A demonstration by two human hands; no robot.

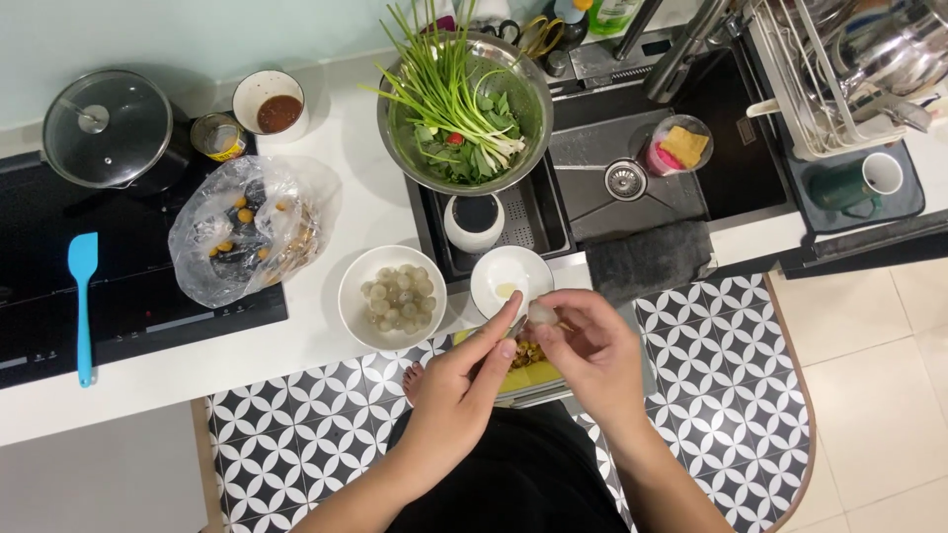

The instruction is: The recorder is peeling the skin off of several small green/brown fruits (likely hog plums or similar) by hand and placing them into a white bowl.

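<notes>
Kitchen counter [336, 197] | both hands [533, 345] pinch a pale, possibly peeled fruit [541, 313]

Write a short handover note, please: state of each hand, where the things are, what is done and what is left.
Left hand: pinches a small tool against the fruit.
Right hand: holds one pale peeled fruit in its fingertips.
White bowl on the counter: many peeled fruits, done.
Small bowl beside it: nearly empty.
Plastic bag: unpeeled fruits left.
Peels gather below the hands.

Spatula [83, 301] left of bag [242, 242]
</notes>
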